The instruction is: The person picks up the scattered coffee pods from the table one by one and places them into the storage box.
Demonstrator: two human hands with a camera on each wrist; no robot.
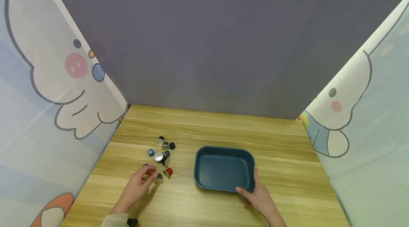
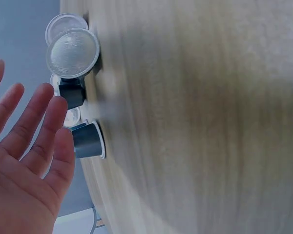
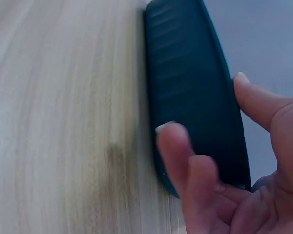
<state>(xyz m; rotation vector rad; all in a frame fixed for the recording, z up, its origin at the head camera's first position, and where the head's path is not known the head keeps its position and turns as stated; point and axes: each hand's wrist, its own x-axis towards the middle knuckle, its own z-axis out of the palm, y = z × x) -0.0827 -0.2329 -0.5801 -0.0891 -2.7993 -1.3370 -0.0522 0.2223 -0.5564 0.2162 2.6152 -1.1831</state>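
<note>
My left hand (image 1: 137, 187) is at the near side of a loose group of coffee capsules, fingers loosely bent with nothing between them. Its thumb tip overlaps a dark capsule (image 1: 158, 179) in the head view, and a red capsule (image 1: 168, 172) lies just beyond. In the left wrist view the palm faces the camera, with a dark capsule (image 2: 89, 140) lying on its side by the fingers. My right hand (image 1: 260, 198) grips the near right corner of a dark blue rectangular tray (image 1: 223, 188), thumb (image 3: 254, 95) on the rim and fingers along the outer wall.
Several more capsules, including a blue-topped one (image 1: 151, 153) and a silver-lidded one (image 1: 158, 157), lie farther back on the wood-grain table (image 1: 271, 138). A grey panel (image 1: 211, 42) stands behind, with cartoon-printed sheets (image 1: 48, 120) on both sides.
</note>
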